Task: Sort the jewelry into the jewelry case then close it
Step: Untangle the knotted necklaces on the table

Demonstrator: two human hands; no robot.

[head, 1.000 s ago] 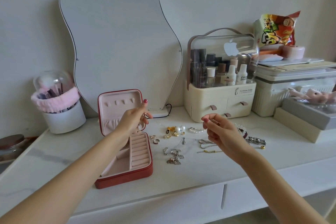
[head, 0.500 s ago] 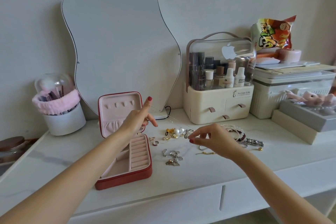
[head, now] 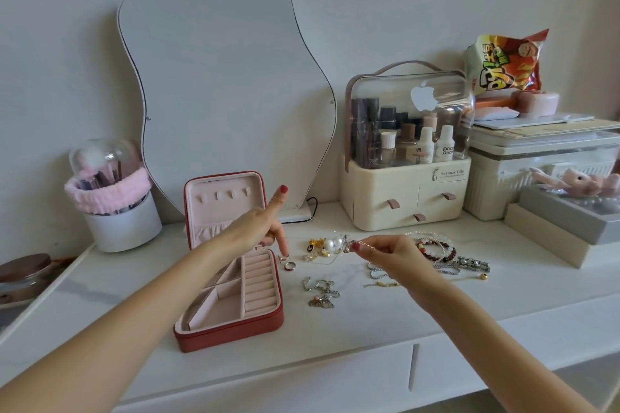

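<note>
Your right hand (head: 394, 255) is raised over the tabletop (head: 369, 318), thumb and fingers pinching a thin silver chain (head: 349, 242) whose small charm end hangs just left of the fingertips. Your left hand (head: 260, 228) hovers by the upright lid of the jewelry case (head: 231, 271), index finger stretched up, another finger pointing down toward a small ring (head: 284, 257); whether it touches the ring you cannot tell, and nothing is visibly gripped. The case is open, red outside, pink inside, its ring rolls and compartments lying below and left of your left hand. Just right of that hand sits a second ring (head: 290, 265). Between your two hands lie gold pieces and pearl earrings (head: 323, 246). Below your right hand: a tangle of silver charm chains (head: 320, 293) and a thin gold chain (head: 382, 284). Behind and right of it: beaded bracelets (head: 436, 250) and a chunky silver bracelet (head: 468, 264).
</note>
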